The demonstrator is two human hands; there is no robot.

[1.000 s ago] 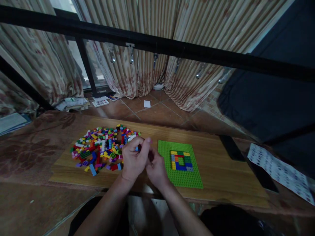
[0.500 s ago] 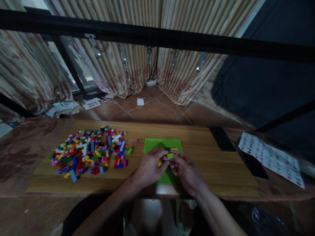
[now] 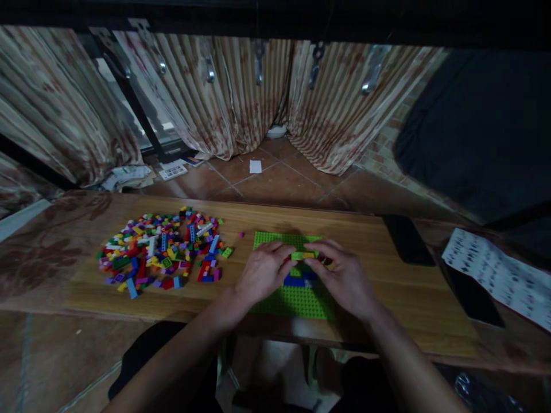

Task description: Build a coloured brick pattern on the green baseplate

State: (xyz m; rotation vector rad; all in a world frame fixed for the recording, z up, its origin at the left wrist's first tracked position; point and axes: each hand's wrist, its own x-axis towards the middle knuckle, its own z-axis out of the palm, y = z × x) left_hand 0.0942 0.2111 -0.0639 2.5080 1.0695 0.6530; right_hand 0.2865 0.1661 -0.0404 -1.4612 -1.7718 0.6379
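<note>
My left hand point(image 3: 266, 271) and my right hand point(image 3: 343, 276) meet over the green baseplate point(image 3: 286, 304). Between their fingertips is a small lime-green and yellow toy-brick piece point(image 3: 304, 255), gripped from both sides. A bit of red shows by the left fingertips. Just below the piece, blue bricks point(image 3: 294, 281) sit on the baseplate, with a lime-green brick point(image 3: 295, 269) behind them. Fingers cover part of the bricks, and I cannot tell whether the held piece touches those under it.
A wide pile of mixed toy bricks point(image 3: 161, 246) covers the board's left part. One lime-green brick point(image 3: 227, 252) and a tiny magenta brick point(image 3: 241, 234) lie apart from it. At right are a black phone point(image 3: 408, 240), another dark device point(image 3: 473, 295) and a printed sheet point(image 3: 499, 275).
The lime-green brick held between my fingers now appears joined with yellow. My hands have opened outward a little, uncovering blue bricks on the baseplate. The camera view has shifted.
</note>
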